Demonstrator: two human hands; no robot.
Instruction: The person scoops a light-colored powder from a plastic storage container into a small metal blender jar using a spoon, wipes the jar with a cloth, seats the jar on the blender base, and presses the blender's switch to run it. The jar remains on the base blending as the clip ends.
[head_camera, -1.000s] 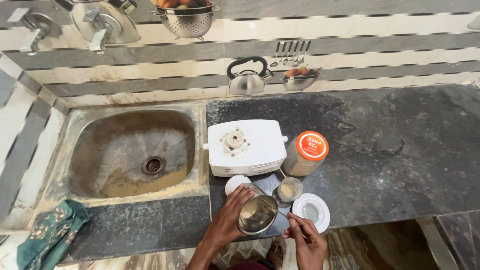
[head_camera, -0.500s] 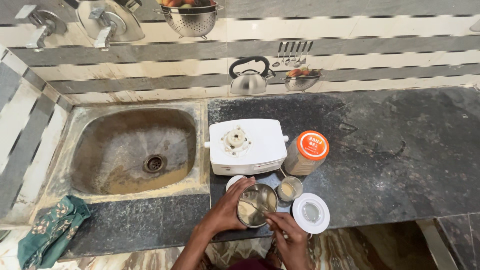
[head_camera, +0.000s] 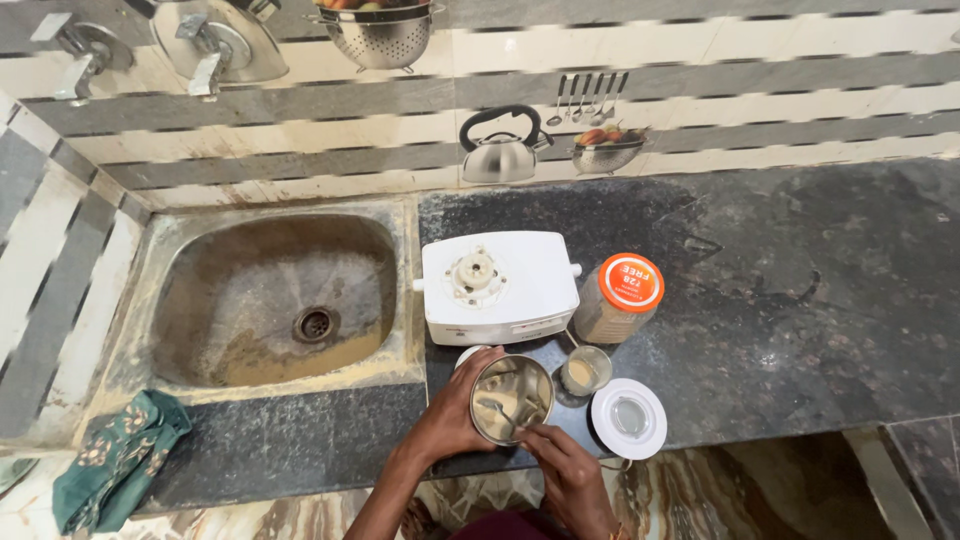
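Steel mixer jar, round and shiny, pale residue on its inner wall, standing on the dark stone counter just in front of the white mixer base. Left hand wrapped round the jar's left side, grip closed on the wall and rim. Right hand at the jar's near right rim, grip pinched on a spoon whose bowl sits inside the jar.

Just right of the jar, a small glass with a pale liquid in it, touching or nearly touching the jar's rim. Right of and slightly nearer than the glass, a white round lid with a clear centre, lying flat. Peeking out behind the left hand, the edge of something white and round, mostly hidden.

Beyond the glass, beside the mixer base on its right, a clear jar with an orange lid, holding pale powder. Left of the mixer base, a stained sink with a drain. Near left of the sink, a green patterned cloth bunched at the counter's edge. Behind all, a striped tiled wall and two taps at the upper left.
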